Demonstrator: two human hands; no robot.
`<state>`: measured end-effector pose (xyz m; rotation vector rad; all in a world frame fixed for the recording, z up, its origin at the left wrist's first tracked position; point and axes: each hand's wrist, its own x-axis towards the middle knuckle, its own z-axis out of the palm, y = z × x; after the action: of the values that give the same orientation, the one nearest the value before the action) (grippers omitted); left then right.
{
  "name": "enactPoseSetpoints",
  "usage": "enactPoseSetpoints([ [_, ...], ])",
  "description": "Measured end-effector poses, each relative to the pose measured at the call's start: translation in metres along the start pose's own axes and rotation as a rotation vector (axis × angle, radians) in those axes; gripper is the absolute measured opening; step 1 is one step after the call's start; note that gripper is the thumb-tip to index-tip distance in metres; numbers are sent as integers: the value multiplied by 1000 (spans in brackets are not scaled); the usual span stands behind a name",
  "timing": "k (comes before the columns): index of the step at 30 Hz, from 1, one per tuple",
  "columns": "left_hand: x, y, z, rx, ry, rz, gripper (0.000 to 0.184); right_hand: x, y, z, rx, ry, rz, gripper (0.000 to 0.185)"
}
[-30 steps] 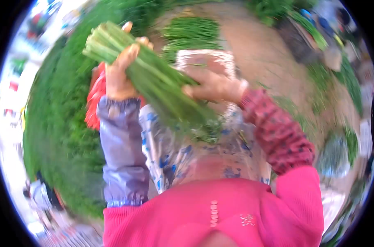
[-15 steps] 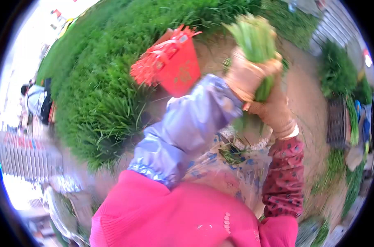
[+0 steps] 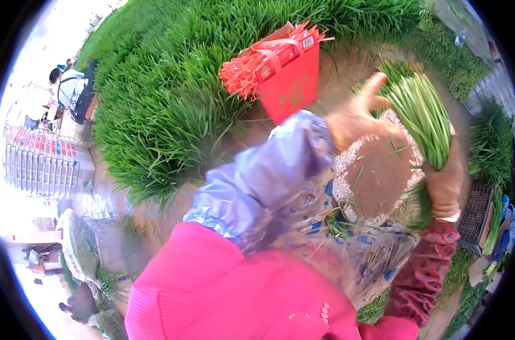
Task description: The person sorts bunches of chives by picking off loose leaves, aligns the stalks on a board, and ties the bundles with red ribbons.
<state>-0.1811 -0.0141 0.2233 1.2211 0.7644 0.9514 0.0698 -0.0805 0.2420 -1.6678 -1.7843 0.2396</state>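
My right hand [image 3: 443, 184], below a dark red patterned sleeve, grips a bundle of chives [image 3: 420, 116]. The stalks slant up and to the left, with pale green stems facing me. My left hand [image 3: 358, 120], at the end of a shiny lilac sleeve, is just left of the bundle. It is apart from the stalks, its fingers spread and slightly blurred. Beneath both hands lies a round brown surface with a white lacy rim [image 3: 348, 207], with a few loose blades on it. Clear plastic with blue prints [image 3: 319, 226] covers my lap.
A red box [image 3: 291, 85] full of red strips stands ahead. A large mass of cut greens [image 3: 166, 107] fills the left and back. On the right are a dark crate [image 3: 475, 218] and more greens [image 3: 490, 141]. Stacked white crates [image 3: 45, 164] and a seated person [image 3: 73, 90] appear far left.
My left hand has let go of the bundle and opened. My right hand has moved right and lower with the bundle, uncovering the round surface. The view has turned somewhat left.
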Motion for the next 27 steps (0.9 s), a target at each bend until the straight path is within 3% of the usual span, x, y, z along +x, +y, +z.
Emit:
enactPoseSetpoints([
  [1,5,-18,-41,-157,-63,-18,85,2,16,-11,-337,19,-84,84],
  [2,7,-46,-86,-2,60,-33,69,-2,49,-22,-379,-36,-85,85],
  [3,-10,-58,-118,-176,292,-174,55,-8,72,-31,-401,-90,41,85],
  [5,-36,-112,-181,-239,603,-250,43,-23,81,-36,-427,-163,162,84],
  [6,-51,-137,-207,-226,753,-304,39,-30,72,-35,-372,-189,291,84],
  [7,-62,-168,-239,-305,788,-229,44,-38,69,-35,-318,-213,422,83],
  [8,-62,-169,-238,-215,1052,-249,54,-48,78,-32,-321,-223,428,83],
  [10,-57,-174,-248,-200,1252,-245,60,-62,91,-20,-242,-203,318,81],
  [14,-36,-180,-263,-192,1247,-313,56,-72,99,-8,-216,-219,375,81],
  [15,-31,-180,-268,-138,1212,-341,41,-71,96,-6,-196,-207,320,81],
  [18,-27,-183,-274,-218,1196,-337,30,-67,98,-7,-229,-232,391,82],
  [20,-57,-201,-287,-321,927,-143,35,-63,100,-2,-311,-264,436,82],
  [21,-75,-210,-309,-658,651,-124,39,-65,102,-6,-402,-289,493,81],
  [22,-82,-214,-315,-490,636,-191,34,-64,100,-7,-342,-279,365,79],
  [23,-95,-213,-312,-192,725,-315,32,-56,101,-1,-562,-369,436,77],
  [24,-107,-215,-310,16,759,-434,32,-53,100,4,-518,-303,375,73],
  [27,-154,-226,-313,315,798,-637,33,-29,106,24,-446,-322,514,64],
])
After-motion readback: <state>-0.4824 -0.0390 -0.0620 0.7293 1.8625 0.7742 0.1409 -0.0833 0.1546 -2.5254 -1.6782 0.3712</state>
